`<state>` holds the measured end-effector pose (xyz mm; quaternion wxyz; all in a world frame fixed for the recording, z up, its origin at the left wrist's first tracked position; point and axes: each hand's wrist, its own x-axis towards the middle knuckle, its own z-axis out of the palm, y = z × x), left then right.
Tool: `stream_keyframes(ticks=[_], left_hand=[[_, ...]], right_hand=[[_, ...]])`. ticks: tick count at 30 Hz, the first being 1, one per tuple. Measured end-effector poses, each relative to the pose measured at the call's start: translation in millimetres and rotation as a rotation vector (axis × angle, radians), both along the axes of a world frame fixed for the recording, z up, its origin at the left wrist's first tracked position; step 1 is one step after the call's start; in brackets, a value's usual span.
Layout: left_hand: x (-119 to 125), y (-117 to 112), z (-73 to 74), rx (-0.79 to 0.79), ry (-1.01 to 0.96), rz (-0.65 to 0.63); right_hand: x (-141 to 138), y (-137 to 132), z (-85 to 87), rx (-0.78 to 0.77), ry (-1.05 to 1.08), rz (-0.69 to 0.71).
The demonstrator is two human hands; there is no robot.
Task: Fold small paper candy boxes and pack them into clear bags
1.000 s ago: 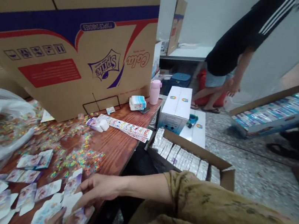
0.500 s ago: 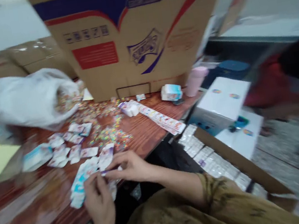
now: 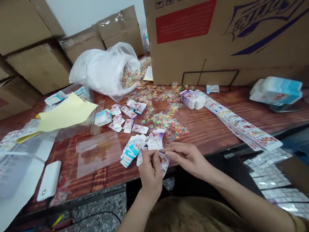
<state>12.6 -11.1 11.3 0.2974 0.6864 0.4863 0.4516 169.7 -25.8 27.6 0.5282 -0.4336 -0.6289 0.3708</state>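
Note:
Close together at the table's front edge, my left hand and my right hand pinch a small purple-and-white printed carton between them. Fingers hide part of it. Just beyond lies another purple-and-white carton. Left of my hands, a fanned stack of flat blue-and-white cartons rests on the wood. Several small filled-looking cartons lie loosely farther back. Tiny colourful packets are scattered beyond my hands and spill from a white plastic bag.
A large cardboard box stands at the back right. Printed sticker strips run toward the right edge, near a carton stack. Leftward are yellow paper, a white power bank-like device and clear bags. Brown boxes are piled behind.
The view has swung left, bringing the brown boxes and the white device into sight. Both hands stay together, with more of the carton between them now visible.

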Motion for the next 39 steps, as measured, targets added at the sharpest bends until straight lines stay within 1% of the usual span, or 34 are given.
stream_keyframes(ticks=[3,5,7,8,10,11,12,13,14,15,16,18,20,22,24,26,27,28,29,31,33,34,35,36,38,39], left_hand=[[-4,1,-1.3,-0.052,-0.058,0.022],[-7,5,-0.4,-0.083,-0.05,-0.019],[-10,16,3.7,-0.108,-0.023,-0.06],[-13,26,7.3,-0.112,-0.019,-0.047],[-19,53,17.5,-0.081,-0.028,0.051],[-23,69,23.7,-0.035,-0.038,0.128],[-27,86,29.8,0.019,-0.024,0.173],[-32,102,35.4,0.069,0.017,0.202],[-36,116,39.9,0.084,0.094,0.222],[-39,126,42.6,0.084,0.196,0.253],[-42,133,43.2,0.085,0.311,0.287],[-43,131,36.5,0.107,0.524,0.311],[-37,116,20.0,0.176,0.663,0.241],[-28,94,-2.5,0.243,0.726,0.111],[-18,74,-24.4,0.269,0.753,0.004],[-10,62,-38.8,0.253,0.74,-0.03],[-7,59,-41.5,0.242,0.719,-0.025],[-6,58,-41.0,0.233,0.687,-0.011],[-6,58,-37.4,0.226,0.649,0.002],[-6,59,-22.6,0.207,0.554,0.005],[-6,60,-2.2,0.126,0.43,-0.051],[-5,60,8.1,0.037,0.347,-0.115],[-4,60,17.5,-0.096,0.25,-0.214],[-3,59,25.5,-0.264,0.145,-0.34],[0,57,35.9,-0.614,-0.05,-0.583],[1,55,38.1,-0.739,-0.114,-0.656]], right_hand=[[-9,-8,-8.3,0.064,-0.082,0.03],[-13,-7,-15.2,0.06,-0.145,0.035],[-12,2,-20.5,0.042,-0.21,0.034],[-11,11,-22.4,0.031,-0.235,0.005],[-5,35,-24.9,-0.004,-0.311,-0.108],[-3,49,-25.9,-0.034,-0.38,-0.187],[-1,62,-26.9,-0.078,-0.507,-0.238],[0,74,-27.8,-0.137,-0.666,-0.272],[0,84,-28.7,-0.195,-0.815,-0.279],[-1,91,-29.6,-0.238,-0.931,-0.27],[-2,96,-30.3,-0.265,-1.004,-0.253],[-4,101,-31.7,-0.266,-1.041,-0.214],[-6,101,-33.5,-0.247,-1.032,-0.189],[-6,102,-36.4,-0.233,-1.021,-0.179],[-4,106,-39.6,-0.225,-0.994,-0.18],[-1,110,-41.2,-0.216,-0.952,-0.191],[1,111,-40.7,-0.21,-0.929,-0.201],[3,111,-39.2,-0.206,-0.911,-0.215],[5,109,-36.5,-0.19,-0.886,-0.233],[9,100,-28.3,-0.09,-0.794,-0.28],[10,87,-17.2,0.106,-0.659,-0.31],[10,79,-11.3,0.217,-0.594,-0.307],[10,71,-5.4,0.316,-0.547,-0.289],[9,63,0.0,0.386,-0.524,-0.26],[7,50,8.6,0.455,-0.509,-0.198],[7,45,11.5,0.457,-0.509,-0.169]])
